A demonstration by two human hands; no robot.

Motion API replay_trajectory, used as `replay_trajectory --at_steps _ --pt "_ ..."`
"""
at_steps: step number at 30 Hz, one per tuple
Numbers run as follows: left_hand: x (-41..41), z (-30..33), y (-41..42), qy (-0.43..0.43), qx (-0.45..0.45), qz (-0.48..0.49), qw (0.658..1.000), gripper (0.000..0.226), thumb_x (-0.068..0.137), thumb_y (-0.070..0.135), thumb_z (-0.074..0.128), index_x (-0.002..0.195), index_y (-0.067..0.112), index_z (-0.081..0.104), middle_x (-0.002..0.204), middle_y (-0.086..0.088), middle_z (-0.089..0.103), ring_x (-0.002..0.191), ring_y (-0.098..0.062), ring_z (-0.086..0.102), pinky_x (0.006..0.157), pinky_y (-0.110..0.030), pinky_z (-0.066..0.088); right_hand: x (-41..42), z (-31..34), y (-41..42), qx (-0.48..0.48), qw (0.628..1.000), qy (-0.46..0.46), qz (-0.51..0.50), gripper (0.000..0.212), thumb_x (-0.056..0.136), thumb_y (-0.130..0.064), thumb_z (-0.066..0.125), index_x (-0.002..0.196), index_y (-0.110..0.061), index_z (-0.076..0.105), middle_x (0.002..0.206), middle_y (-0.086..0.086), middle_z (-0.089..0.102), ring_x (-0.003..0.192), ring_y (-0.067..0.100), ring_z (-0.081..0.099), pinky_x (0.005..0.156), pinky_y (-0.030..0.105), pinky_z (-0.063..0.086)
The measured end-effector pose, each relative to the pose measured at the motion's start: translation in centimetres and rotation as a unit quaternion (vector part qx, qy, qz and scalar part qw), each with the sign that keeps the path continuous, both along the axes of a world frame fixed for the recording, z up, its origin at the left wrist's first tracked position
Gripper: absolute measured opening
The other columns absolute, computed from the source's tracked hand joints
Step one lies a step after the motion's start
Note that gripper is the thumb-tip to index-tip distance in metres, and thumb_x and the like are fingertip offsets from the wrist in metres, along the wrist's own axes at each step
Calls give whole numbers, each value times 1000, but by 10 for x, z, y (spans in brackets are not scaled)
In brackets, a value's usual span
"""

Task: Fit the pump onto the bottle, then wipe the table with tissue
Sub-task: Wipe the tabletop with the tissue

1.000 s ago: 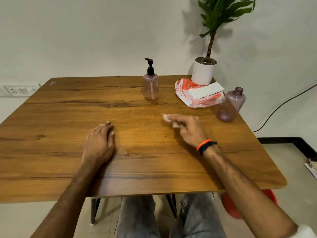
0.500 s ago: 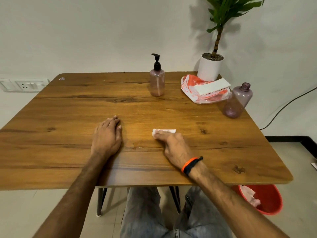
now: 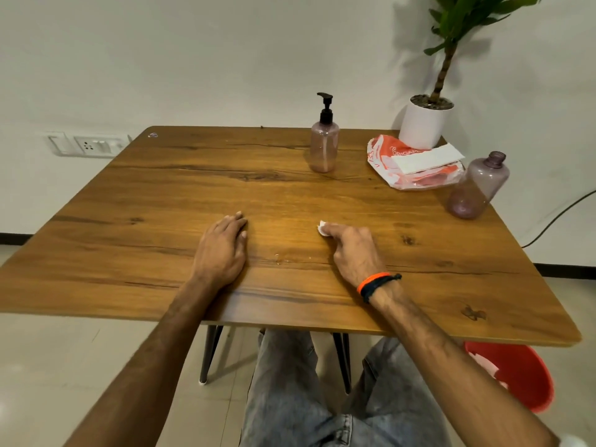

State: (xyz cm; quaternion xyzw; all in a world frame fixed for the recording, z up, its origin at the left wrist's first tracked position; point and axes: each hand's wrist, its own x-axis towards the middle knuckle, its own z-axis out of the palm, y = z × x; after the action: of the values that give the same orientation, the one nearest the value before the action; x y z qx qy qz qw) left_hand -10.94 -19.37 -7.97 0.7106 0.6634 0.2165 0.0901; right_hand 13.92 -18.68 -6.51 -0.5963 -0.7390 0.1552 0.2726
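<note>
a wooden desk (image 3: 161, 204) with dark grain lines and knots fills the middle of the view, set against a plain pale wall with a switch-and-socket plate (image 3: 87, 145) low on the left. the floor is light tile with a dark skirting strip along the wall. on the desk's far side stands the bottle (image 3: 324, 146), pinkish and see-through, with the black pump (image 3: 325, 108) seated on its neck. to its right lies an orange and white tissue pack (image 3: 416, 166) with a white sheet on top, touching a white plant pot (image 3: 424, 125) at the far right corner. a second bottle (image 3: 477, 187), purple and without a cap, stands near the right edge. the left hand (image 3: 222, 250) rests flat on the desk, its grip relaxed and fingers straight, holding nothing. the right hand (image 3: 351, 250), with orange and black bands at the wrist, has its grip curled round a small wad of tissue (image 3: 322, 228), pressing it onto the desk near the middle. a few small wet specks (image 3: 280, 259) sit between the hands. a red bin (image 3: 519, 379) stands on the floor under the desk's right corner, and a dark cable (image 3: 561, 214) runs along the right wall.
</note>
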Motion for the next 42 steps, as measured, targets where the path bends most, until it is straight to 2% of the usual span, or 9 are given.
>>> replay_trajectory --at_steps 3,9,18,22,24,28,35,39,42 --pt "1 3 -4 -1 3 5 1000 41 101 21 40 140 9 47 153 -6 39 141 -24 34 118 -38 21 -21 -9 -8 11 999 -14 38 54 81 13 48 123 -15 66 133 1 61 127 14 53 106 8 20" --pt "1 5 -5 -3 2 6 1000 40 101 18 41 139 10 49 152 -5 41 139 -23 36 117 -37 23 -50 -8 -8 14 996 -35 83 54 82 10 48 126 -16 63 137 4 58 130 19 51 112 23 29" --pt "0 4 -3 -3 -1 10 1000 41 100 20 41 139 11 49 151 -4 42 139 -22 36 117 -40 24 -49 4 -15 -10 969 -84 232 55 86 7 49 135 -17 56 144 -1 51 137 13 42 117 27 27" --pt "0 3 -3 3 7 11 1000 40 100 19 41 139 10 50 151 -5 42 138 -22 37 116 -39 25 -30 21 -6 -125 941 -94 299 58 92 -7 53 146 -23 41 146 -11 44 133 3 37 102 2 16" --pt "0 2 -3 5 7 15 1000 41 100 20 41 139 10 49 151 -5 42 139 -22 37 117 -39 24 -24 30 4 -222 923 -39 313 63 93 -4 53 150 -22 32 142 -18 43 127 -10 33 94 -6 16" --pt "1 1 -2 10 5 17 1000 41 100 20 40 139 11 49 152 -4 42 139 -21 37 117 -40 25 -21 37 16 -307 892 61 327 59 90 17 41 144 -9 42 142 1 52 133 4 44 112 16 30" --pt "0 1 -1 12 5 16 1000 41 101 21 40 140 11 48 152 -3 41 139 -21 36 117 -40 25 -22 32 24 -128 914 -126 365 46 90 -17 66 133 -30 56 138 -16 53 126 -8 42 102 0 24" --pt "0 0 -1 14 13 17 1000 41 100 20 41 138 10 50 151 -4 43 138 -22 39 116 -40 26 -28 21 20 -90 923 -129 351 42 94 -18 61 135 -24 56 139 -12 53 133 4 44 114 24 31" --pt "0 -2 -1 15 19 20 1000 40 99 19 41 137 10 51 150 -5 45 137 -23 40 116 -39 26 -31 11 12 -43 940 -118 316 36 97 -18 54 132 -26 59 138 -10 56 130 8 49 112 29 37"
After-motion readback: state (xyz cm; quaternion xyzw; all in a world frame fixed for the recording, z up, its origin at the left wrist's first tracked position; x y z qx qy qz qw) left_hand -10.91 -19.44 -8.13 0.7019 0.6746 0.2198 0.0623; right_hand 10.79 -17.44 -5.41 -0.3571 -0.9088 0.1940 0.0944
